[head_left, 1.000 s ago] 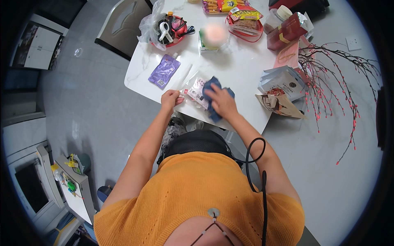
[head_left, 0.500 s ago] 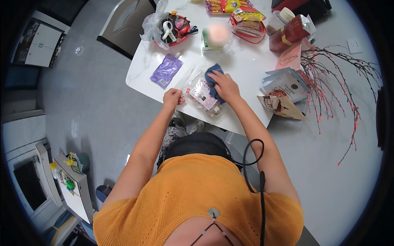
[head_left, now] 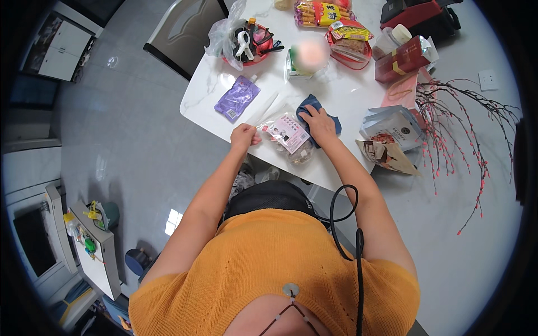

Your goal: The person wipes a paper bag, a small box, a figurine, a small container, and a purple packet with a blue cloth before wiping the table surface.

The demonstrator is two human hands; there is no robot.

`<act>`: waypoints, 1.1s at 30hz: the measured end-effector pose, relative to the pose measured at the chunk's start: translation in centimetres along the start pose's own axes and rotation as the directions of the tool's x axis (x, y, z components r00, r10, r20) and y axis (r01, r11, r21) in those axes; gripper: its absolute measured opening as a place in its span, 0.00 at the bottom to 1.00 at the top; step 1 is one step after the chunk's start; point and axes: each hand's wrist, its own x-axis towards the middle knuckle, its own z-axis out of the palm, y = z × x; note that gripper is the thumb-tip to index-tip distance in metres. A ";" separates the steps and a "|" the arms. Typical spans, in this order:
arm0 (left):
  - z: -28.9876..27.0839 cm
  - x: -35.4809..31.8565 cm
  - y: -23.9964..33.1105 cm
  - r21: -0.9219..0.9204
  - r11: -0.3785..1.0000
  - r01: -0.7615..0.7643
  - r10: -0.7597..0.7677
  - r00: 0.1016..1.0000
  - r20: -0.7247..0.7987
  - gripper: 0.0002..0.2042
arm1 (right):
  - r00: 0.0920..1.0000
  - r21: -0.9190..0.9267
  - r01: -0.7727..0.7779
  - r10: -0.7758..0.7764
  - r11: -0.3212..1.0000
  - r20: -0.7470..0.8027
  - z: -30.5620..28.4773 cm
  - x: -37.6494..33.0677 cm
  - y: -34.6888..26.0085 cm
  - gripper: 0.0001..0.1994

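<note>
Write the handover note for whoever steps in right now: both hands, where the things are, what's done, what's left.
Left hand: closed grip on the edge of the clear snack bag, near the table's front edge.
Right hand: palm pressed flat on the dark blue cloth, just beyond the bag.
Nearby: purple pouch lies to the left on the white table; paper packets to the right.
Done: the cloth is on the table under the hand; no wiped patch can be made out.
Left: likely wiping under and around the bag; the bag is not yet set aside.
</note>
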 end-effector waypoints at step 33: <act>-0.8 -0.2 -0.2 0.002 0.998 0.062 -0.062 0.997 0.055 0.06 | 0.987 0.109 -0.009 -0.008 0.994 0.160 -0.1 4.0 -5.1 0.14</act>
